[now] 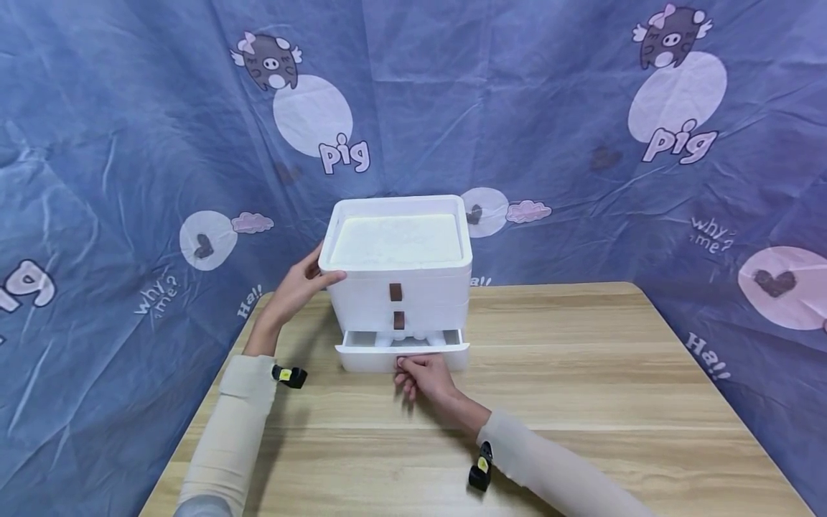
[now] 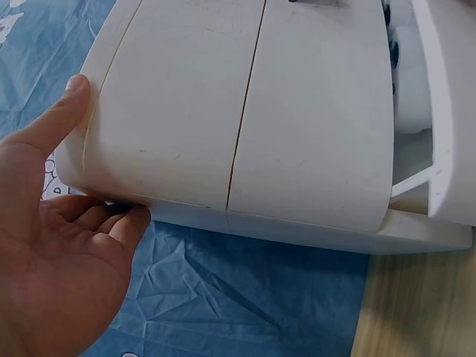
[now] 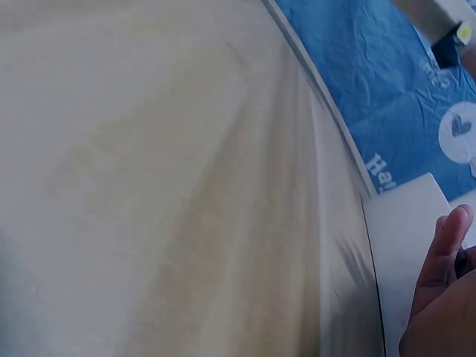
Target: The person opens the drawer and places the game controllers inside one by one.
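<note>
A white three-drawer storage box (image 1: 362, 305) with a tray-like top stands near the table's back edge. Its upper two drawers are closed, each with a brown pull tab (image 1: 395, 291). The bottom drawer (image 1: 365, 361) is pulled partly out, and white objects (image 1: 418, 336) of unclear kind show inside. My left hand (image 1: 298, 286) grips the box's upper left corner, thumb on the front face and fingers curled against the side (image 2: 111, 149). With thumb and fingers, my right hand (image 1: 431, 376) pinches the bottom drawer's tab, mostly hidden by the fingertips.
The wooden table (image 1: 568, 373) extends to the right and in front of the box. Blue printed cloth (image 1: 549, 129) hangs behind and along both sides. A small black camera (image 1: 292, 376) is strapped to each wrist.
</note>
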`<state>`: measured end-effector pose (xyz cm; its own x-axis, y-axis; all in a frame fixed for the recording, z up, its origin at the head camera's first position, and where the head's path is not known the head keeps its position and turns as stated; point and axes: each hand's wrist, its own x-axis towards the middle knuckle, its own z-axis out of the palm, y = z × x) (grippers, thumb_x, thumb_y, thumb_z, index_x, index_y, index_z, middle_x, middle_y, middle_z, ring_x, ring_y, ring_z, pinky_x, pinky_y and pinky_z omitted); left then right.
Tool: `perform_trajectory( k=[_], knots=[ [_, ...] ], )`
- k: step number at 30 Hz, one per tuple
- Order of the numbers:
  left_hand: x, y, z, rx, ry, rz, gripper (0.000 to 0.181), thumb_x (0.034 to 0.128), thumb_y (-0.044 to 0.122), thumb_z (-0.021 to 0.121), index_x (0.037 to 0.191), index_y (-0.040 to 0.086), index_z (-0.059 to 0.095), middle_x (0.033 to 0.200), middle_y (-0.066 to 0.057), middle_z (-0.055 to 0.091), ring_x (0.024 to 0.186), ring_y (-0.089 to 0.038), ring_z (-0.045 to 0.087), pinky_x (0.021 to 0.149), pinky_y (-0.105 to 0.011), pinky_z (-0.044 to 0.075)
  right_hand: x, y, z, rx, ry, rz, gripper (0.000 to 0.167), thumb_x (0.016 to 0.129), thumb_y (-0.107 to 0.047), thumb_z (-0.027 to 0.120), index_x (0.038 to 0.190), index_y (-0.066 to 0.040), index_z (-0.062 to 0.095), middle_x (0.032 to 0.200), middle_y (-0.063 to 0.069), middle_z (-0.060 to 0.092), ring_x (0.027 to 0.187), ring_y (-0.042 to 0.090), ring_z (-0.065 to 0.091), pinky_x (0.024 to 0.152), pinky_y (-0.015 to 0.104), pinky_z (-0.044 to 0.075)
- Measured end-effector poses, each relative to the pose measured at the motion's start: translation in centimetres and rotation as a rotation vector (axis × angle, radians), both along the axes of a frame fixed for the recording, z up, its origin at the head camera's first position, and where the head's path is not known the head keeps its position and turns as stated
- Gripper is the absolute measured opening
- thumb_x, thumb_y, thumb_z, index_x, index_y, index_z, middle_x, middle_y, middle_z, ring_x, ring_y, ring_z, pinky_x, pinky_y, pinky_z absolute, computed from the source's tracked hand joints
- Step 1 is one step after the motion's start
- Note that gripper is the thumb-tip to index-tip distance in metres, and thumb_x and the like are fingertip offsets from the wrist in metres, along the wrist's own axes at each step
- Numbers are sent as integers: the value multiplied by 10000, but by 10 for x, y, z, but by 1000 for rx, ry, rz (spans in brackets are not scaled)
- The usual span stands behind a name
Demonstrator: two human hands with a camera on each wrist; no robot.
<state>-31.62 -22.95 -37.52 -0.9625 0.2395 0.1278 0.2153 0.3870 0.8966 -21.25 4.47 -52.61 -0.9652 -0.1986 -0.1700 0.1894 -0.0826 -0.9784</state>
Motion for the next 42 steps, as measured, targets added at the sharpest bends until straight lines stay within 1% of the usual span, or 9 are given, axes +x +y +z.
perform_trajectory(
  k=[3, 9, 12, 17, 24, 28, 36, 40, 42],
  knots=[
    [-1, 1, 1, 5, 1, 1, 916, 975, 440, 789, 1704, 348, 242, 1704, -75, 410, 1516, -283, 474, 1192, -530, 440, -8, 0, 1, 23, 16, -4, 298, 1056, -91, 626, 1145, 174, 730, 733, 56, 767, 515, 36, 592, 476, 185, 510],
    [-1, 2, 3, 17, -11, -6, 900, 977, 429, 790, 1696, 367, 252, 1680, -78, 444, 1482, -256, 505, 1160, -471, 456, -21, 2, 3, 52, 13, -4, 288, 1056, -102, 641, 1150, 151, 741, 766, 123, 781, 508, 46, 596, 475, 191, 510],
    [0, 1, 3, 17, -14, -6, 892, 982, 419, 786, 1693, 376, 250, 1679, -77, 445, 1483, -254, 504, 1161, -469, 454, -27, 2, 4, 49, -6, -2, 278, 1053, -100, 648, 1144, 144, 746, 744, 96, 773, 507, 49, 599, 472, 188, 507],
    [2, 2, 4, 16, -17, -9, 888, 989, 413, 779, 1695, 376, 242, 1691, -81, 426, 1508, -268, 483, 1181, -502, 441, -36, 4, 5, 41, -18, -1, 268, 1055, -80, 634, 1149, 147, 742, 699, 33, 752, 509, 51, 602, 475, 186, 506],
    [3, 3, 3, 6, -18, -8, 884, 984, 440, 778, 1689, 398, 246, 1684, -67, 439, 1497, -250, 492, 1147, -470, 459, -49, 6, 3, 46, -18, -1, 283, 1065, -92, 627, 1160, 148, 744, 707, 35, 760, 508, 43, 603, 470, 182, 501],
    [2, 2, 3, 8, -17, -10, 887, 982, 446, 779, 1689, 397, 246, 1687, -67, 432, 1498, -250, 488, 1154, -480, 453, -52, 7, 3, 52, -27, 4, 291, 1063, -113, 644, 1146, 142, 754, 704, 29, 761, 509, 38, 606, 472, 185, 501],
    [2, 3, 3, 9, -19, -5, 896, 974, 460, 785, 1687, 405, 245, 1686, -67, 434, 1497, -254, 489, 1171, -506, 443, -53, 8, 2, 49, -24, 21, 317, 1066, -139, 655, 1170, 148, 741, 728, 27, 767, 525, 39, 607, 483, 184, 507],
    [0, 4, 1, 17, -19, -6, 895, 977, 449, 784, 1690, 395, 245, 1682, -73, 440, 1503, -255, 484, 1180, -507, 440, -52, 9, 2, 42, -27, 19, 311, 1066, -140, 658, 1168, 140, 744, 761, 63, 784, 533, 44, 617, 497, 188, 520],
    [0, 4, 0, 25, -20, -7, 895, 979, 439, 784, 1692, 388, 245, 1682, -76, 440, 1505, -255, 480, 1191, -509, 434, -51, 9, 2, 39, -29, 16, 312, 1069, -145, 652, 1175, 134, 744, 791, 102, 794, 538, 47, 624, 507, 192, 529]
  ],
)
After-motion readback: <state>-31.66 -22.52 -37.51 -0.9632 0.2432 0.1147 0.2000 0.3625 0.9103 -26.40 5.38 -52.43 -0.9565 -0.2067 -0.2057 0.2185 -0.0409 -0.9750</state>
